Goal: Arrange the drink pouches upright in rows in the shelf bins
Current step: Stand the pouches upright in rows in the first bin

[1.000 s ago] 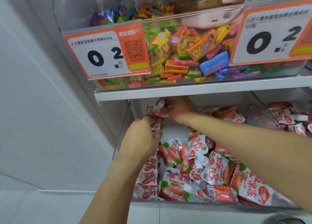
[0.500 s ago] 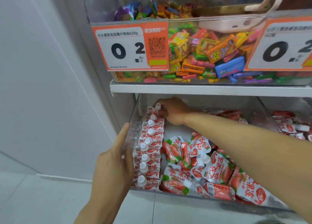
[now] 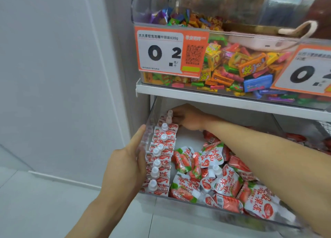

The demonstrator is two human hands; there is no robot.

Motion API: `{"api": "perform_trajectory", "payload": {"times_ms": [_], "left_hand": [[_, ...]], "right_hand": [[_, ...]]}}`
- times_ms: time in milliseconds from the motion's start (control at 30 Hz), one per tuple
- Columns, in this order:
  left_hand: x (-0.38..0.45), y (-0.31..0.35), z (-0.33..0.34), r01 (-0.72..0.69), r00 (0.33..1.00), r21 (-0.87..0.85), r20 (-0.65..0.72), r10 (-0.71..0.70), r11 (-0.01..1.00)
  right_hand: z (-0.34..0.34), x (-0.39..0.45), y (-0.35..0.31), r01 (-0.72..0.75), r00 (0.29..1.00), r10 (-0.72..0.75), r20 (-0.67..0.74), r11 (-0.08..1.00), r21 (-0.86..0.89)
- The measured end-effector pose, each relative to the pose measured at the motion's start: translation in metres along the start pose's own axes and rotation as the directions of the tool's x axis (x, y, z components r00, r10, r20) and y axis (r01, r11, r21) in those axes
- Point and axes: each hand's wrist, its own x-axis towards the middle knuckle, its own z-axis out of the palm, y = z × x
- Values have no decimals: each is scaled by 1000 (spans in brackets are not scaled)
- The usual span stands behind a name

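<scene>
Retail shop: white shelf [image 3: 215, 99] carrying clear bulk bins [image 3: 232, 87] of wrapped sweets [image 3: 250, 67], orange price tags [image 3: 170, 51] on bin fronts.

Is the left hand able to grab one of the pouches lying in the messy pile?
Probably yes. The left hand rests flat on the outside of the clear bin wall, beside the upright row. The bin is open-topped, so it could go over the row to the loose pile.

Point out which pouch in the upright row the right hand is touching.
The rearmost pouch, deepest in the clear bin; the right hand holds it by the cap.
</scene>
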Motion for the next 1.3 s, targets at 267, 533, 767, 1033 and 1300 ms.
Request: {"api": "perform_trajectory", "payload": {"times_ms": [267,533,767,1033,1300], "left_hand": [[0,1,-4,-23,1000,-14,14,23,1000],[2,5,-10,-59,997,36,55,57,998],[0,35,-32,-225,972,232,-8,233,946],[-14,88,6,-390,825,-150,383,417,909],[-8,81,33,-452,729,-19,568,382,892]], "right_hand": [[9,-32,-6,-231,967,256,-11,888,399],[1,-48,-15,-258,965,210,157,861,438],[-42,-148,-13,105,990,-73,121,952,-286],[-11,-185,17,122,977,-58,205,940,-318],[-27,-196,26,175,982,-159,103,969,-172]]}}
